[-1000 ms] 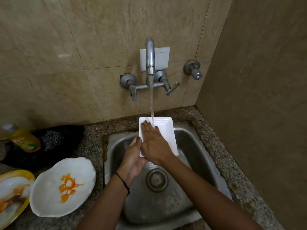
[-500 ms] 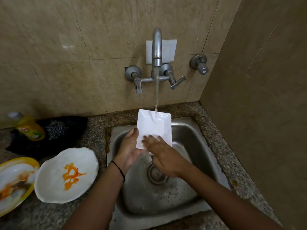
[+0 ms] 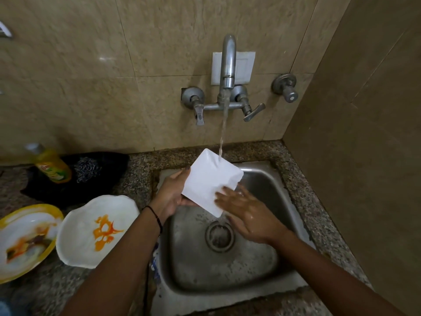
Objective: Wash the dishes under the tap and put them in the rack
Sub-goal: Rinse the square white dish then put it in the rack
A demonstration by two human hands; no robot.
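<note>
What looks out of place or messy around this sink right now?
Nothing looks broken or spilled. The yellow soap bottle is lying tilted on the dark cloth rather than standing. The yellow-rimmed plate still carries food smears, and the white plate with the orange pattern waits beside it. Water lands on the white square dish as expected.

No text could be read anywhere. The yellow bottle [image 3: 51,166] on the worktop [image 3: 139,169] carried a red, green and yellow label, but its lettering was too blurred and small to make out.
</note>
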